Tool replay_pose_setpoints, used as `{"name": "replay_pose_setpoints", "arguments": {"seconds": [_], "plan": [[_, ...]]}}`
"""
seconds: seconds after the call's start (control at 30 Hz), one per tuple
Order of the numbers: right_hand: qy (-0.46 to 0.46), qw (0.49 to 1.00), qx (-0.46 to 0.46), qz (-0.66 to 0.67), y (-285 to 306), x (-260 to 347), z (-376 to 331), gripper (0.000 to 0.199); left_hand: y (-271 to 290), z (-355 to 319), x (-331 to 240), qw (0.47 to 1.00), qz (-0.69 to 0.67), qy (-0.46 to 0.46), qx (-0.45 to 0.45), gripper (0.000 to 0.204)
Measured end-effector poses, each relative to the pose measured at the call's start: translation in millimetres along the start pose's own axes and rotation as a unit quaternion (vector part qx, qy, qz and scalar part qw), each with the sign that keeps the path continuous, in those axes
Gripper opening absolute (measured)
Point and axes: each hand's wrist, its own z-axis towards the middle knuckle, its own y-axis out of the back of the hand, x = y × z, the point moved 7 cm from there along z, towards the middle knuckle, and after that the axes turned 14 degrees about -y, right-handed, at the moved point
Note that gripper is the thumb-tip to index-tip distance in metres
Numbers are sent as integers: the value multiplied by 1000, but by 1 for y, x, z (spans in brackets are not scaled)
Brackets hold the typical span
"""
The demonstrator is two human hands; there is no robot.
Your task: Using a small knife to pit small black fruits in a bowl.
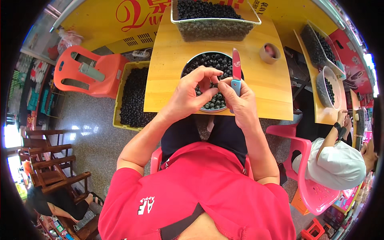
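The left hand is curled over the near edge of a round metal bowl heaped with small dark round fruits, its fingertips pinched together on what seems to be one of those fruits, though the piece itself is too small and too covered by the fingers to make out clearly. The right hand sits just beside it, touching it at the fingertips, and is clenched around the blue handle of a small knife whose reddish blade stands upright, pointing away from the body over the bowl's right side. The bowl rests on the near half of a light wooden table, right at its edge above the person's lap. Farther back on the same table stands a clear plastic box filled with the same dark fruits, and to the right of the bowl, well apart from it, lies a roll of brown tape. On the floor to the left of the table sits a yellow crate also full of dark fruits, and beside that an orange plastic chair. At the right, another person in a white top sits on a pink chair at a second wooden table that carries its own metal bowl and a clear tray of the dark fruits.
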Motion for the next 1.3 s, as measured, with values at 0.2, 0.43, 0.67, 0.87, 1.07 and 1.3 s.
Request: {"name": "replay_pose_setpoints", "arguments": {"seconds": [0.2, 0.43, 0.67, 0.87, 1.07, 1.3], "plan": [[-13, 998, 3, 63, 5, -7, 2, 16, -5, 4, -15, 992, 103, -71, 3, 32], [-21, 995, 20, 93, 2, -9, 1, 15, -6, -12, 8, 993, 52, -43, -100, 17], [-16, 999, 15, 40, 3, -2, 1, 15, -6, -18, 18, 997, 15, -29, -76, 15], [-24, 999, 19, 36, 4, -3, 0, 14, -10, -23, 28, 988, -115, 15, -98, 16], [-30, 996, 45, 64, 3, -4, 2, 17, -20, -31, 37, 942, -299, 94, -121, 15], [4, 999, 32, -3, -4, 7, -1, 17, -16, -28, 34, 945, -291, 83, -122, 13]]}}
